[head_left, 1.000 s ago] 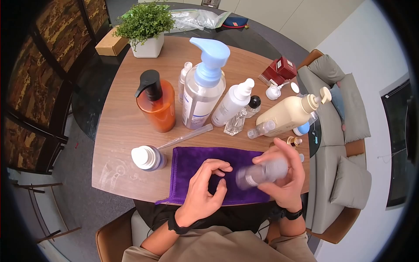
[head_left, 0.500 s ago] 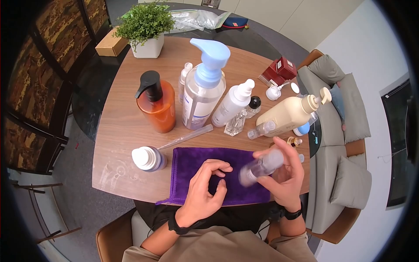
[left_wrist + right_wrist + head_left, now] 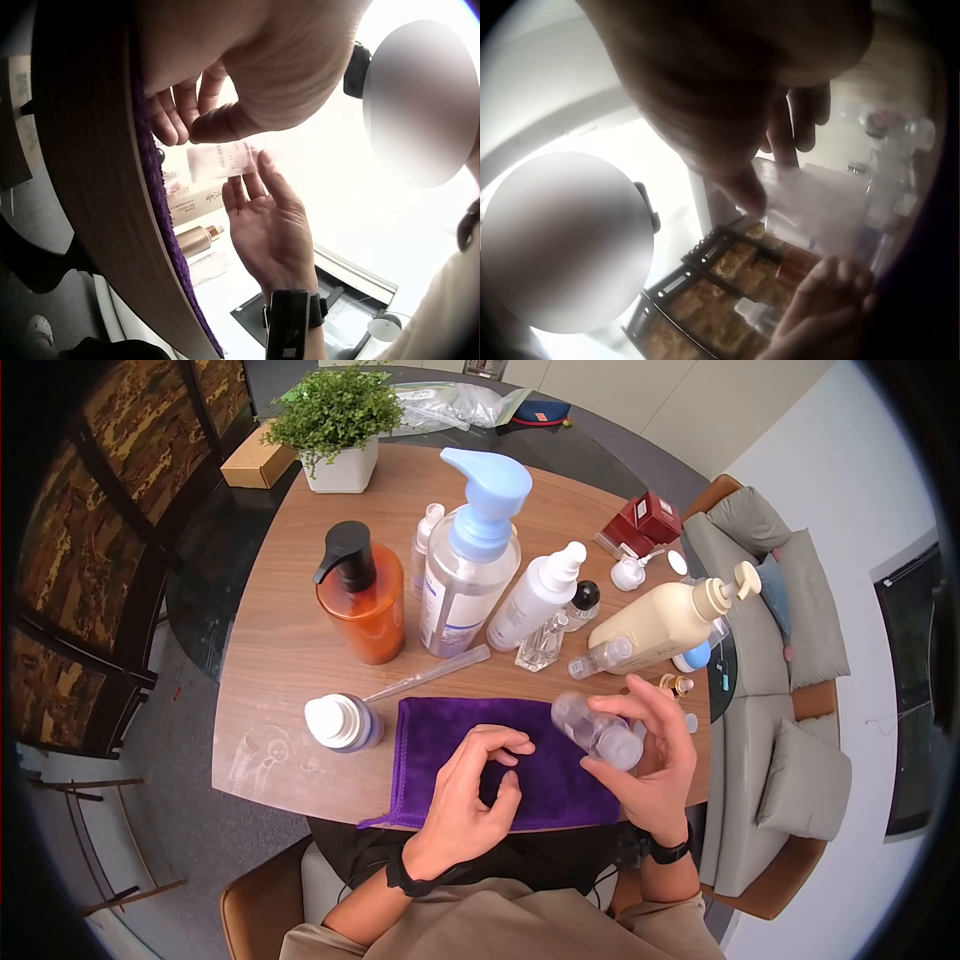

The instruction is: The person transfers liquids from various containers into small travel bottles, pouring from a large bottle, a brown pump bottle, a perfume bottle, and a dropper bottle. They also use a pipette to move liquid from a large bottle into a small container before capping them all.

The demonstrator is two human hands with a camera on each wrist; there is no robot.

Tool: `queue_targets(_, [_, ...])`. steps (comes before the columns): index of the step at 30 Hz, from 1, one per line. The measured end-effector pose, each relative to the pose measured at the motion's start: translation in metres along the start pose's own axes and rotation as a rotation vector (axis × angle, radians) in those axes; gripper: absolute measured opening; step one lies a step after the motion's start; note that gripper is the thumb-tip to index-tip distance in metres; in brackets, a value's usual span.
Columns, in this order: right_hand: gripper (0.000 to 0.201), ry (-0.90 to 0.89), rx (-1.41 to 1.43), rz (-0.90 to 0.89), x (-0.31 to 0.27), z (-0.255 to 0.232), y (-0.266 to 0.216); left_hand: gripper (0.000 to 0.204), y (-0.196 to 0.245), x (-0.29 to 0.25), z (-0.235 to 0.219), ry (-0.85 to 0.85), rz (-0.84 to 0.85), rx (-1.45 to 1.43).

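With fingers (image 3: 668,712) and thumb of the right hand (image 3: 662,775), pinching a small clear bottle (image 3: 578,718) in the air over the purple cloth (image 3: 560,792), tilted, one round end turned toward the person. With the left hand (image 3: 465,800), holding nothing: loosely curled above the middle of the cloth, a gap left between thumb and bent fingertips; touching the cloth or not, cannot tell. Strapped in black at both wrists.

Visible face on only from the left wrist: the right palm, plus print along the bottle's side, too washed out to read. Reduced to a pale blur from the right wrist, just beyond the right thumb.

Farther across the desk (image 3: 275,630), in the head view: a tapered tube (image 3: 440,671) lying behind the cloth, a white-capped bottle (image 3: 345,722) near its thin end, then an amber pump bottle (image 3: 362,620), a blue-topped pump bottle (image 3: 458,595) and a cream pump bottle (image 3: 655,622). Farthest back, shown from the head alone: red boxes (image 3: 640,525) and a potted plant (image 3: 335,430).
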State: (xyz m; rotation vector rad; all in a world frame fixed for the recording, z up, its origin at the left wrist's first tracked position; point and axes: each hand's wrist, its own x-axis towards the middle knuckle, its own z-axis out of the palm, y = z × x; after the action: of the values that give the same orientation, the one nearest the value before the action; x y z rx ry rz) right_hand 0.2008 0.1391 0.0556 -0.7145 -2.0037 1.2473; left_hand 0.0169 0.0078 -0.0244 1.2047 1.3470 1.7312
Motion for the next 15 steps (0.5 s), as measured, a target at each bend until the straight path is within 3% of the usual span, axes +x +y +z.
queue_targets(3, [0.094,-0.061,0.138,0.038,0.0019,-0.0022,0.0013,0.046,0.0005,-0.0001,0.0002,-0.002,0.001,0.003])
queue_targets(5, [0.093,0.009,-0.220,-0.126,0.0028,-0.0003,0.0046,0.046,0.0007,0.0001,0.0004,-0.002,0.000,0.005])
queue_targets(6, [0.093,0.009,-0.220,-0.126,0.0023,0.0001,0.0045,0.047,0.0007,0.0005,0.0007,0.010,0.006,0.009])
queue_targets(8, [0.092,0.006,0.035,0.003,0.0005,0.0005,0.0037,0.047,0.0004,0.0007,0.0009,0.022,0.013,0.013])
queue_targets(12, [0.093,-0.045,0.124,0.016,0.0026,-0.0007,0.0024,0.047,0.0006,0.0002,0.0004,0.009,0.008,0.014])
queue_targets(14, [0.094,-0.014,-0.308,-0.161,0.0044,-0.0002,0.0041,0.046,0.0011,0.0004,0.0001,-0.003,0.001,0.013])
queue_targets(15, [0.094,-0.014,-0.308,-0.161,0.0034,0.0000,0.0048,0.047,0.0013,0.0007,0.0002,0.008,0.007,0.014])
